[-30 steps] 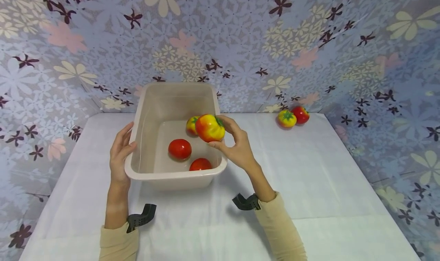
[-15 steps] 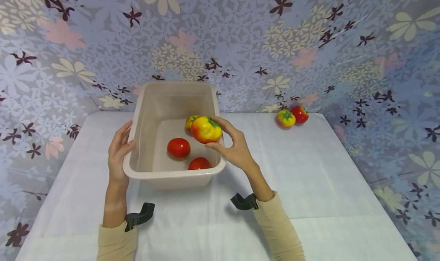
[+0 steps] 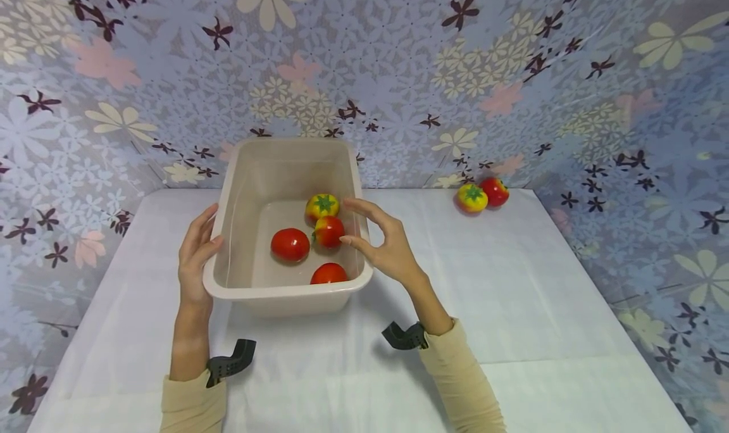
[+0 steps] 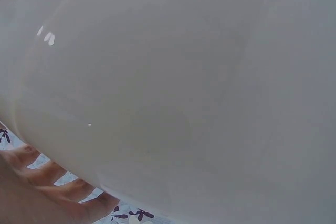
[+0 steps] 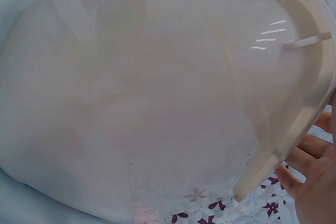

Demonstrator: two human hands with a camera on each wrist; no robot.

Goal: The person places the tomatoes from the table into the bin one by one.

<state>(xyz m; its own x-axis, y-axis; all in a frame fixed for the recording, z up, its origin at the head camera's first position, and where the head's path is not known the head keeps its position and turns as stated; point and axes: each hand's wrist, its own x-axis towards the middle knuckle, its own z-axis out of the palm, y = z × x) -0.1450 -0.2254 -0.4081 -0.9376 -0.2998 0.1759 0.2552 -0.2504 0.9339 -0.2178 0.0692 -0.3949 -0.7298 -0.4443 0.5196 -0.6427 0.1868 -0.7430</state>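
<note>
A beige plastic bin [image 3: 287,290] stands on the table before me. My left hand [image 3: 196,256] rests against its left rim, thumb and fingers touching the edge; the left wrist view shows the bin's wall [image 4: 168,87] and the bent fingers [image 4: 58,177]. Over the right rim my right hand [image 3: 387,243] reaches in, thumb and forefinger spread, holding nothing. Just left of its fingertips lies a red-and-yellow fruit [image 3: 329,232] with its green stem end turned left. Behind it sits a yellow-red fruit [image 3: 322,207] with a green leafy top. Two smooth red fruits, one [image 3: 290,244] and another [image 3: 329,273], lie nearby.
At the table's back right, a yellow-green fruit [image 3: 472,198] touches a red fruit [image 3: 494,192]. A white cloth covers the table [image 3: 547,306]. Flower-patterned walls [image 3: 398,78] stand behind and at the sides. Dark brackets [image 3: 230,362] sit at both wrists.
The red-and-yellow fruit, earlier gripped by my right hand above the bin, now lies inside it, let go and turned. The right hand stays over the rim; the left hand keeps its place.
</note>
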